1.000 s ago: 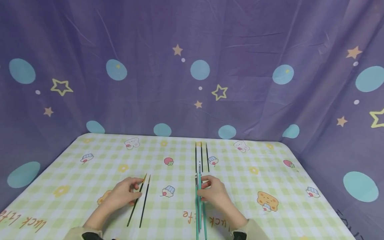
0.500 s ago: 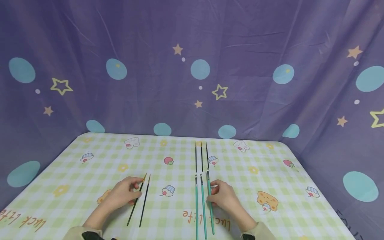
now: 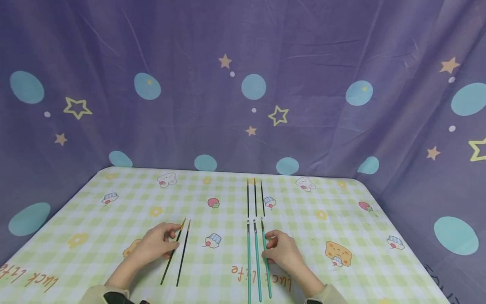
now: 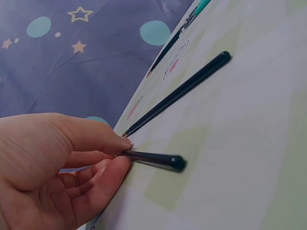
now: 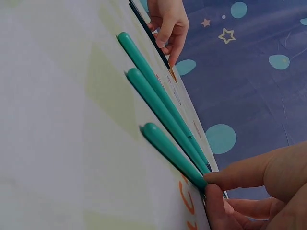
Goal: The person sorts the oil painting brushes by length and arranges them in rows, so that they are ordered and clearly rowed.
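Note:
On the left of the head view, my left hand (image 3: 153,244) pinches a black paintbrush (image 3: 167,270) between thumb and fingertips, near its metal collar. Its dark handle (image 4: 156,159) points out past the fingers in the left wrist view. Another black paintbrush (image 3: 182,260) lies just to its right. My right hand (image 3: 282,252) holds the rightmost green paintbrush (image 3: 268,274) from its right side; the right wrist view has thumb and finger on its handle (image 5: 170,151). Left of it lie a middle green paintbrush (image 3: 258,266) and a left green paintbrush (image 3: 249,261), tips pointing away.
Beyond the green brushes, several black paintbrushes, among them a middle one (image 3: 255,200), lie side by side. A checked cloth with printed cartoons covers the table (image 3: 125,219). A purple curtain (image 3: 190,126) hangs behind it and at the sides.
The green brushes, bunched together earlier, now lie spread apart in a row. My right hand moved right with one and drew it slightly toward me. My left hand stayed put.

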Motion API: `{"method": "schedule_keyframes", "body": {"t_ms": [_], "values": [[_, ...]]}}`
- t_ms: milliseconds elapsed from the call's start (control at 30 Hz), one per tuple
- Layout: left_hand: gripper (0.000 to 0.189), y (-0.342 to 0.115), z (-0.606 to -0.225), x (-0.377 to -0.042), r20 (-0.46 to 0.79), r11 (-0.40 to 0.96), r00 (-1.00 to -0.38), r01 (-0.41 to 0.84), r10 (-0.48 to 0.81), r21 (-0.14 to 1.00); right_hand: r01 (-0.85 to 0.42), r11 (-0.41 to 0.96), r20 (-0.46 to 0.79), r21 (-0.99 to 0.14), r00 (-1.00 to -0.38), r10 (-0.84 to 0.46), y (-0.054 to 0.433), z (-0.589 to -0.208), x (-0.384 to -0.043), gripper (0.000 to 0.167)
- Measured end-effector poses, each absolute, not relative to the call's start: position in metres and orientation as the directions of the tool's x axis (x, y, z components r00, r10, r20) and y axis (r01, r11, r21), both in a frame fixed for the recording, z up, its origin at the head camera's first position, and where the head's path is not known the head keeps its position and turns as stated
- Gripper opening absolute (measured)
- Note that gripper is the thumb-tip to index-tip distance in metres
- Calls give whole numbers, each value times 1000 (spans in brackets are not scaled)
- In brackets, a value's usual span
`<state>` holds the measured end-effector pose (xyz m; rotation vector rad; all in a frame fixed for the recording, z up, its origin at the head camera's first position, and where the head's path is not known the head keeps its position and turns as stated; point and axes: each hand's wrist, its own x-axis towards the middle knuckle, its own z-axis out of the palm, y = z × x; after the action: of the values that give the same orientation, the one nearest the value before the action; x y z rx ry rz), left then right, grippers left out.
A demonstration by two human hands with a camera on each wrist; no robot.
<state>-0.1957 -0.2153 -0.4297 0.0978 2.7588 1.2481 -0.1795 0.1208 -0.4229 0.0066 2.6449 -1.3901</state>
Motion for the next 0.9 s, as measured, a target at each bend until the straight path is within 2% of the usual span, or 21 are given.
{"method": "schedule_keyframes", "body": {"t_ms": [467,900], "values": [[48,-215,-429,-196,-76,660,-991,13,106,751,61,536,-118,-842,-991,-71,119,-416,-181,44],[49,-216,-427,-194,-80,647,-988,26,133,762,-55,459,-33,-886,-983,-182,80,-415,-185,40]]}}
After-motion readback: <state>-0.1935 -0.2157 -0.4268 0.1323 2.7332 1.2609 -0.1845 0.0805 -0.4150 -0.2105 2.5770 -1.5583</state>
